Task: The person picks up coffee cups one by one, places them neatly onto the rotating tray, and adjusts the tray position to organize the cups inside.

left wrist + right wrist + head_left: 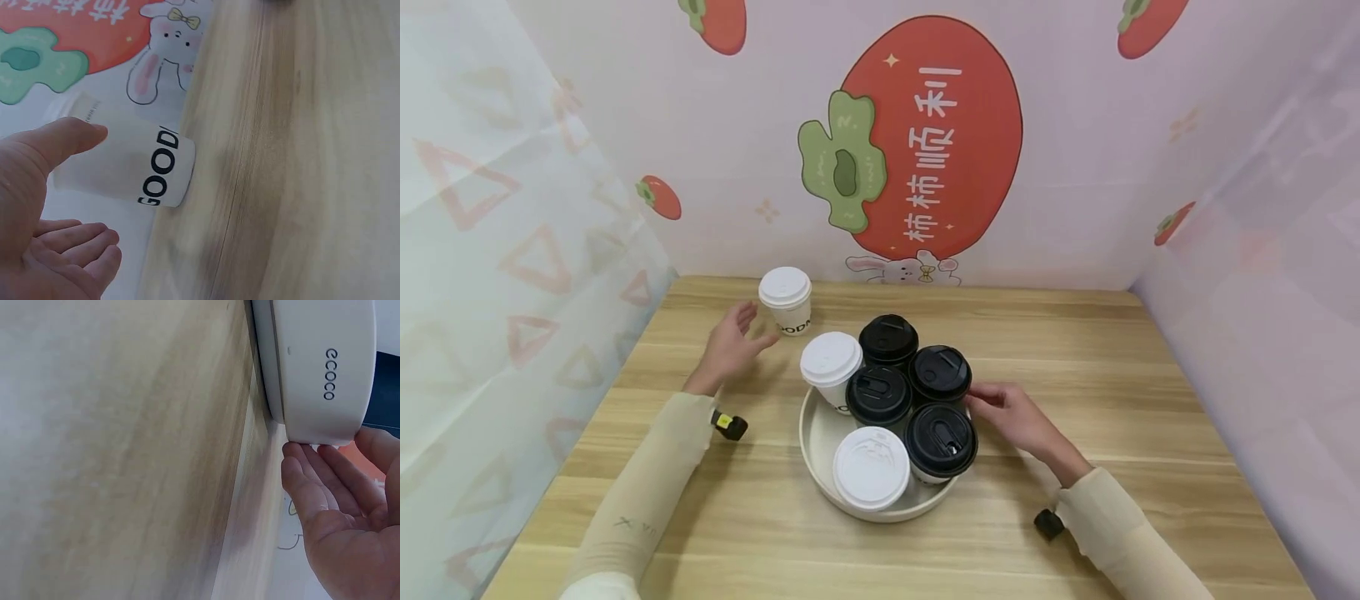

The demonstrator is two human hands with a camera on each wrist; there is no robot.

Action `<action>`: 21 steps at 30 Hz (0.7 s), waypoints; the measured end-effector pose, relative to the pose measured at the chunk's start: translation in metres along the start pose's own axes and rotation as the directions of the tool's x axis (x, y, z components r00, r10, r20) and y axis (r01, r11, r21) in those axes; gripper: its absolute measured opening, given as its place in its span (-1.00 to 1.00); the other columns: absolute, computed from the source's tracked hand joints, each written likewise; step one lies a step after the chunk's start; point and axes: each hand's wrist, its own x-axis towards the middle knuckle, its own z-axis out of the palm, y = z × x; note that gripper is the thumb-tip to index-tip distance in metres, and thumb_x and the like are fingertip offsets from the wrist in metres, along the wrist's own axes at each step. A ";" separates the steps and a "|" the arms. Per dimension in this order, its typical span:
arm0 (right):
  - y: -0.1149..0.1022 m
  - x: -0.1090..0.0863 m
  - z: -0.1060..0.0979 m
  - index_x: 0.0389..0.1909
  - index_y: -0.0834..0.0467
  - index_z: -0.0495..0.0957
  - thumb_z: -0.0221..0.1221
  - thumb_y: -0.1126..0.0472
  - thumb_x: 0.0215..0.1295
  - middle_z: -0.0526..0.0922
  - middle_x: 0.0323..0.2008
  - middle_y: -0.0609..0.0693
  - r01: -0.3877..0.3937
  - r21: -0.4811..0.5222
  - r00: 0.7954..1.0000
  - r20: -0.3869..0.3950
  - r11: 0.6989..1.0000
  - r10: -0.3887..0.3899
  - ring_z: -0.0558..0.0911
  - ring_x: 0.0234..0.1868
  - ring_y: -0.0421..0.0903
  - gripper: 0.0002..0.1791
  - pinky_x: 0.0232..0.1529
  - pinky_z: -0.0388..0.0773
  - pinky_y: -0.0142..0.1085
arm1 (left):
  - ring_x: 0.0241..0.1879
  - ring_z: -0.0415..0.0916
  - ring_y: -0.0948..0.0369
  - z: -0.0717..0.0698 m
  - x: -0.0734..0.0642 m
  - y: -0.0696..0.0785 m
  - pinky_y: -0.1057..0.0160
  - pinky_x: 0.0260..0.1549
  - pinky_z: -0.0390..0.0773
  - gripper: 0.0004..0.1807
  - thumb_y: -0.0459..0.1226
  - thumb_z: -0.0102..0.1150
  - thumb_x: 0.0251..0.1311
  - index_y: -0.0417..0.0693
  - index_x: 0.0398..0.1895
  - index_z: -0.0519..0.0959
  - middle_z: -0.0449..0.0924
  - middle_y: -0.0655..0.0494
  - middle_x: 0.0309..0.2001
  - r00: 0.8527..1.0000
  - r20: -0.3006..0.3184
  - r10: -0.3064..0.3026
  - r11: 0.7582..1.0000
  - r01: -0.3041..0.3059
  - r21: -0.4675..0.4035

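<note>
My left hand [730,346] is beside a white paper cup [793,320] with a white lid, upright at the table's back left. Its fingers and thumb are spread, with a gap to the cup in the head view; in the left wrist view the thumb overlaps the cup [128,156] lettered "GOOD". My right hand [1015,417] is at the right side of a round cream tray [808,446]. In the right wrist view its fingertips touch the tray wall [325,394] marked "ecoco", thumb near the rim. The tray holds several lidded cups, black lids [940,437] and white lids [871,468].
A wooden table [760,517] lies under everything. A printed backdrop [1060,167] stands behind it, with pale sheets [1247,275] along both sides. Small black wrist devices [730,426] sit by both sleeves.
</note>
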 end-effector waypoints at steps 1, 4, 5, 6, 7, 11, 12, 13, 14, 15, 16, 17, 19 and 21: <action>0.000 -0.002 0.000 0.27 0.18 0.67 0.18 0.14 0.60 0.75 0.21 0.11 -0.001 -0.003 1.000 0.000 1.000 0.001 0.66 0.31 0.09 -0.63 0.27 0.56 -0.37 | 0.65 0.06 -0.23 0.002 0.004 0.000 -0.14 0.65 0.14 0.04 -0.19 0.44 0.33 -0.37 0.65 0.00 0.06 -0.38 0.64 1.000 -0.001 0.001 1.000 -0.001 -0.009; 0.000 -0.006 0.000 0.27 0.18 0.67 0.20 0.10 0.58 0.75 0.21 0.11 -0.019 0.004 1.000 0.006 1.000 0.019 0.68 0.29 0.09 -0.61 0.26 0.57 -0.37 | 0.65 0.07 -0.22 0.007 0.016 -0.002 -0.15 0.65 0.14 0.07 -0.16 0.48 0.30 -0.32 0.66 0.01 0.06 -0.35 0.65 1.000 -0.002 0.017 0.999 -0.017 -0.029; -0.001 -0.008 -0.001 0.27 0.18 0.67 0.20 0.08 0.58 0.75 0.21 0.11 -0.027 0.008 1.000 0.009 1.000 0.027 0.68 0.29 0.10 -0.61 0.27 0.58 -0.34 | 0.65 0.09 -0.21 0.009 0.020 -0.003 -0.15 0.65 0.14 0.08 -0.15 0.49 0.29 -0.29 0.67 0.01 0.08 -0.34 0.65 1.000 -0.006 0.024 0.999 -0.024 -0.036; -0.001 -0.009 -0.001 0.28 0.18 0.66 0.20 0.07 0.58 0.75 0.21 0.11 -0.030 0.009 0.999 0.015 1.000 0.030 0.68 0.29 0.10 -0.60 0.28 0.59 -0.29 | 0.64 0.11 -0.21 0.011 0.023 -0.004 -0.16 0.65 0.14 0.08 -0.14 0.50 0.28 -0.27 0.67 0.02 0.11 -0.32 0.64 0.999 -0.009 0.032 0.999 -0.032 -0.039; -0.002 -0.009 -0.002 0.28 0.18 0.66 0.20 0.06 0.59 0.75 0.21 0.11 -0.032 0.006 0.999 0.021 0.999 0.032 0.68 0.29 0.10 -0.59 0.30 0.59 -0.24 | 0.64 0.12 -0.20 0.012 0.026 -0.005 -0.16 0.65 0.14 0.10 -0.14 0.52 0.26 -0.25 0.67 0.02 0.13 -0.31 0.64 0.999 -0.013 0.040 0.998 -0.041 -0.046; -0.004 -0.006 -0.003 0.30 0.17 0.65 0.13 0.07 0.63 0.75 0.21 0.11 -0.044 -0.018 0.999 0.017 0.999 0.045 0.67 0.30 0.10 -0.60 0.35 0.58 -0.02 | 0.62 0.18 -0.17 0.018 0.037 -0.007 -0.15 0.65 0.15 0.13 -0.14 0.58 0.19 -0.22 0.67 0.06 0.24 -0.28 0.60 0.997 -0.030 0.066 0.993 -0.068 -0.094; -0.005 -0.004 -0.004 0.29 0.17 0.65 0.12 0.08 0.64 0.76 0.19 0.11 -0.047 -0.023 0.999 0.009 0.999 0.048 0.67 0.29 0.09 -0.61 0.35 0.59 -0.01 | 0.61 0.20 -0.16 0.019 0.039 -0.007 -0.14 0.65 0.16 0.12 -0.14 0.59 0.18 -0.21 0.66 0.07 0.27 -0.27 0.59 0.997 -0.031 0.071 0.991 -0.074 -0.113; -0.005 -0.002 -0.004 0.29 0.16 0.66 0.10 0.08 0.65 0.76 0.19 0.10 -0.051 -0.024 0.999 0.002 0.998 0.051 0.66 0.30 0.07 -0.61 0.36 0.58 -0.01 | 0.60 0.21 -0.15 0.020 0.040 -0.007 -0.14 0.64 0.17 0.12 -0.16 0.59 0.17 -0.21 0.66 0.08 0.29 -0.27 0.57 0.996 -0.034 0.080 0.988 -0.084 -0.131; -0.006 0.001 -0.004 0.29 0.15 0.66 0.08 0.08 0.66 0.76 0.19 0.10 -0.050 -0.020 0.999 0.001 0.999 0.050 0.65 0.30 0.04 -0.61 0.35 0.58 -0.03 | 0.59 0.23 -0.15 0.021 0.042 -0.007 -0.13 0.64 0.18 0.10 -0.18 0.59 0.17 -0.20 0.65 0.09 0.32 -0.26 0.56 0.995 -0.036 0.089 0.984 -0.094 -0.149; -0.007 0.004 -0.003 0.29 0.14 0.66 0.06 0.08 0.67 0.76 0.19 0.10 -0.049 -0.009 0.999 0.001 0.999 0.049 0.65 0.30 0.00 -0.62 0.34 0.59 -0.06 | 0.58 0.25 -0.15 0.023 0.043 -0.008 -0.13 0.64 0.19 0.09 -0.20 0.59 0.17 -0.20 0.65 0.10 0.33 -0.26 0.54 0.994 -0.038 0.099 0.981 -0.104 -0.165; -0.007 0.007 -0.002 0.28 0.14 0.67 0.05 0.09 0.68 0.76 0.19 0.10 -0.051 0.007 0.999 0.004 0.999 0.051 0.65 0.29 -0.05 -0.62 0.33 0.60 -0.12 | 0.57 0.28 -0.15 0.024 0.045 -0.008 -0.12 0.63 0.21 0.07 -0.22 0.59 0.17 -0.20 0.64 0.12 0.35 -0.26 0.53 0.993 -0.040 0.109 0.978 -0.114 -0.176; -0.008 0.009 -0.002 0.26 0.13 0.68 0.04 0.09 0.68 0.76 0.18 0.10 -0.052 0.026 0.999 0.011 0.998 0.052 0.64 0.27 -0.10 -0.62 0.31 0.60 -0.18 | 0.55 0.30 -0.15 0.025 0.046 -0.008 -0.11 0.62 0.23 0.05 -0.23 0.58 0.18 -0.19 0.63 0.13 0.37 -0.25 0.51 0.992 -0.042 0.116 0.975 -0.122 -0.184; -0.007 0.014 0.000 0.23 0.14 0.70 0.03 0.11 0.69 0.75 0.17 0.10 -0.053 0.059 0.998 0.022 0.997 0.051 0.62 0.24 -0.23 -0.64 0.26 0.60 -0.32 | 0.54 0.32 -0.15 0.027 0.048 -0.009 -0.11 0.61 0.26 0.02 -0.24 0.57 0.19 -0.18 0.63 0.16 0.38 -0.25 0.50 0.991 -0.045 0.128 0.974 -0.134 -0.183; -0.006 0.016 0.001 0.18 0.15 0.72 0.02 0.12 0.70 0.76 0.14 0.09 -0.059 0.083 0.998 0.025 0.995 0.057 0.61 0.17 -0.33 -0.65 0.19 0.61 -0.42 | 0.53 0.34 -0.13 0.029 0.049 -0.010 -0.09 0.60 0.29 0.00 -0.24 0.57 0.19 -0.17 0.62 0.18 0.39 -0.23 0.49 0.990 -0.051 0.130 0.974 -0.137 -0.182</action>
